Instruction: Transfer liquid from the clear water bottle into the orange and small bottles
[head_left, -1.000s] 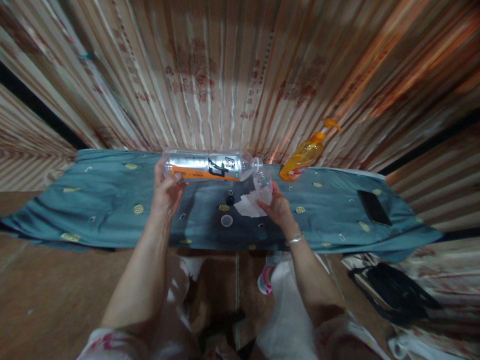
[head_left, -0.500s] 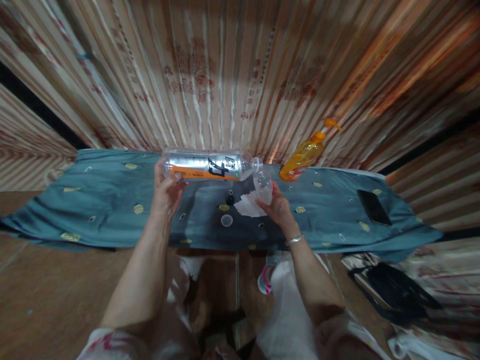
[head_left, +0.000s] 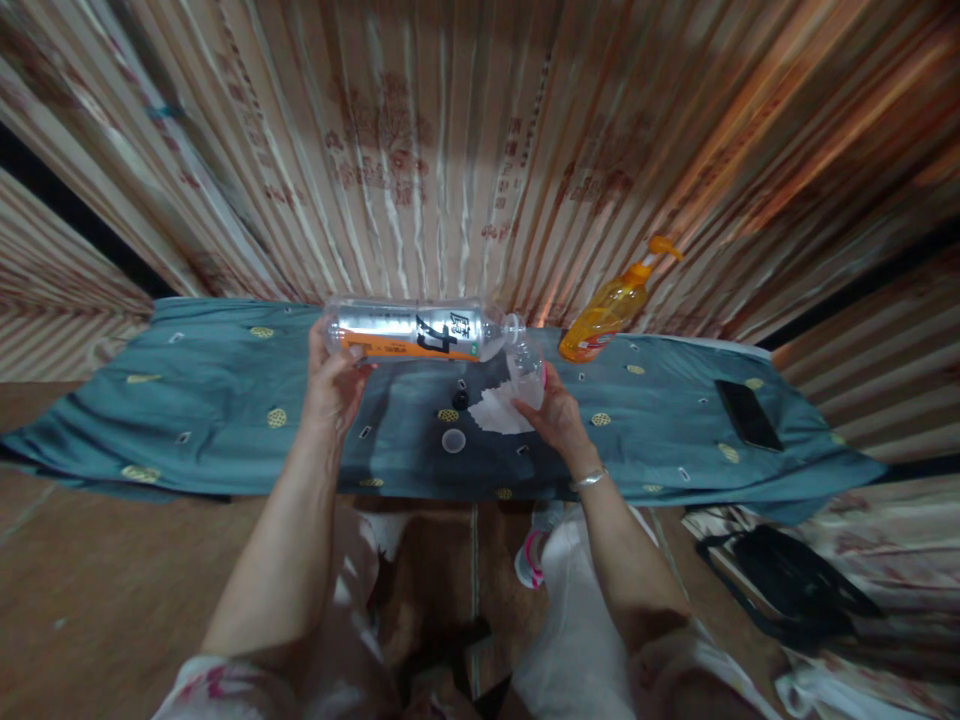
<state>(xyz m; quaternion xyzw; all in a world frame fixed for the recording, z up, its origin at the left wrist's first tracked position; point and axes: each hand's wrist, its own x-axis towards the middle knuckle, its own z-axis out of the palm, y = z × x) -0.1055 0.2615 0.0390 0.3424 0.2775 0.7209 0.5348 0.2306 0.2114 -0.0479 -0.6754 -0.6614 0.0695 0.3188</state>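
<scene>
My left hand (head_left: 334, 385) is closed around the base end of a large clear plastic bottle (head_left: 405, 330) with a silver and orange label. The bottle lies almost level in the air, its neck pointing right. In my right hand (head_left: 559, 412), fingers closed, is a small clear plastic container (head_left: 526, 365), tilted, its upper end at the bottle's mouth. Whether liquid passes between them I cannot tell. Under the container a white sheet, perhaps paper (head_left: 499, 410), lies on the cloth. Left of it are a small black cap (head_left: 460, 400) and a round translucent lid (head_left: 453, 441).
A pump bottle of orange liquid (head_left: 604, 318) stands at the back right of the table, which wears a teal patterned cloth (head_left: 217, 400). Farther right lies a black phone (head_left: 748, 414). Striped curtains (head_left: 450, 150) hang behind; a black bag (head_left: 795, 580) sits low at right.
Almost nothing differs. Both hands keep their grips, and the bottle's mouth stays at the container.
</scene>
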